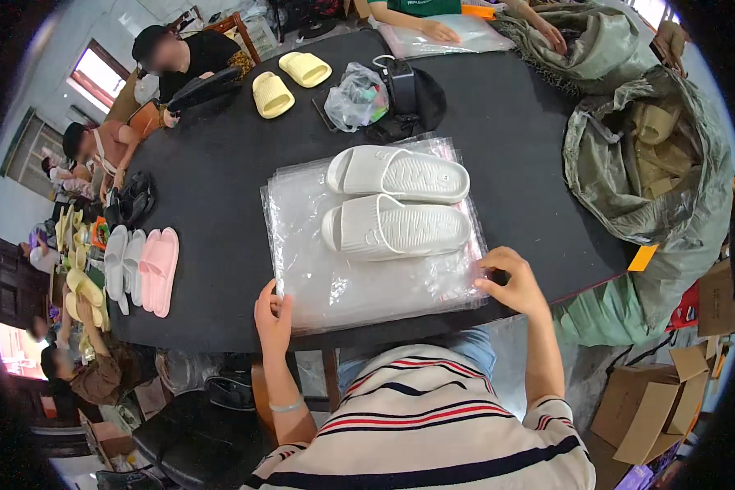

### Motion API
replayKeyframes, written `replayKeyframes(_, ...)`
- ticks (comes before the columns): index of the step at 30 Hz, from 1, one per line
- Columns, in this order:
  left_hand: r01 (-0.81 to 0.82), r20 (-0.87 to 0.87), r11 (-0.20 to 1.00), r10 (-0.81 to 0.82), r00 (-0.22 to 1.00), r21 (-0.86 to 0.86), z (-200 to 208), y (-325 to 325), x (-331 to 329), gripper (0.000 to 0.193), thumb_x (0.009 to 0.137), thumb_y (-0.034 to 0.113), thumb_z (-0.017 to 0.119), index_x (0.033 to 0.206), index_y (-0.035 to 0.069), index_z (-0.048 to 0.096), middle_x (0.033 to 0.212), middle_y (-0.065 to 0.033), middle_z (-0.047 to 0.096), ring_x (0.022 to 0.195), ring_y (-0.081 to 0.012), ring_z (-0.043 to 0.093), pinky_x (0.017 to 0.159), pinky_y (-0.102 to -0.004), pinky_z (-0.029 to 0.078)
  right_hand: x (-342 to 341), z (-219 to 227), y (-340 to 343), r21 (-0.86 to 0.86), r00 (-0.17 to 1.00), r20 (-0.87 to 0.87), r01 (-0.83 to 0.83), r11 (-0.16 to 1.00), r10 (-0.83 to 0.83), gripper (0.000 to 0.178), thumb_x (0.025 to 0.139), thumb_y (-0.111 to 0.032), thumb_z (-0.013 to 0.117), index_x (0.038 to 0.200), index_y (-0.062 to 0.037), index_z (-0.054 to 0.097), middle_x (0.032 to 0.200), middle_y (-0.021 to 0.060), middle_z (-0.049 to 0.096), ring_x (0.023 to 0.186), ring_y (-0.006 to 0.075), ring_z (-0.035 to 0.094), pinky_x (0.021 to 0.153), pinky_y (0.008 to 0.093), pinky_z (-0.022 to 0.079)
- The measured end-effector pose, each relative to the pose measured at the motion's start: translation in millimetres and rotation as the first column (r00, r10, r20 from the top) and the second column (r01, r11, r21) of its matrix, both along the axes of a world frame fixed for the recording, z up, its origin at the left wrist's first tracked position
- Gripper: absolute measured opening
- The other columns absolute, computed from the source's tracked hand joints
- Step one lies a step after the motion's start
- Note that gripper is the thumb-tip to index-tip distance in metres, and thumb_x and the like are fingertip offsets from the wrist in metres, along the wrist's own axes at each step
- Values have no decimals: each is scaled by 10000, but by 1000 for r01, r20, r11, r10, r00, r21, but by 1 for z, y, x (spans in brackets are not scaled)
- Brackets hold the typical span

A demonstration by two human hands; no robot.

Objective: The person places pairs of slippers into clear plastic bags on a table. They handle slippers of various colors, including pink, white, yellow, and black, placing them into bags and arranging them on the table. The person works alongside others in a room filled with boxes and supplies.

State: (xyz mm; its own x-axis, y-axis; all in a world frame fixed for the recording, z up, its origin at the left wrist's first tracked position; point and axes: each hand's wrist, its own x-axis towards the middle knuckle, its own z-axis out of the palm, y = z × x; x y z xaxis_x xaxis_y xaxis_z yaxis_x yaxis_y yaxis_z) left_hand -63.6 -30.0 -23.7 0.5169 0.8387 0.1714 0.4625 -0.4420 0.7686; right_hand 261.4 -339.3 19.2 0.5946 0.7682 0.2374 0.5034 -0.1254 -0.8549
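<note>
In front of me a stack of clear plastic bags lies on the dark table. On it rests a pair of white slides, the far slide and the near slide, side by side with their toes to the left. My left hand pinches the stack's near left edge, its fingertips partly hidden. At the right edge, beside the near slide's heel, my right hand holds the plastic between a curved thumb and forefinger. Neither hand touches the slides.
Yellow slides, a crumpled plastic bag and a black device stand farther back. Pink slides and grey slides lie left. An open sack of slides leans at the right edge. Other people work across and left.
</note>
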Motion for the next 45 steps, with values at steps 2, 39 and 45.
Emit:
replayKeyframes(2,-13,54,992,20,998,-128,1,1,-3,482,906,153,653,1324,-21,486,749,-19,524,676,-97,453,671,-241,406,-12,-10,7,9,994,-85,75,997,-74,170,754,-155,783,885,-55,742,840,63,640,755,198,580,660,305,467)
replayKeyframes(39,-5,-176,1000,8,984,16,11,-5,-24,473,839,24,630,1300,30,524,987,-94,565,903,-212,525,857,-343,427,-1,-5,-23,-116,990,117,98,988,-85,224,709,-145,782,638,-47,595,625,42,578,632,212,545,652,348,377)
replayKeyframes(45,165,-138,939,-129,982,301,36,-2,35,514,843,170,663,1318,40,518,1358,-199,475,1251,-371,433,1063,-498,310,14,35,43,-74,902,426,-41,996,68,344,757,-225,757,1028,-41,652,1015,126,635,972,273,585,866,392,424)
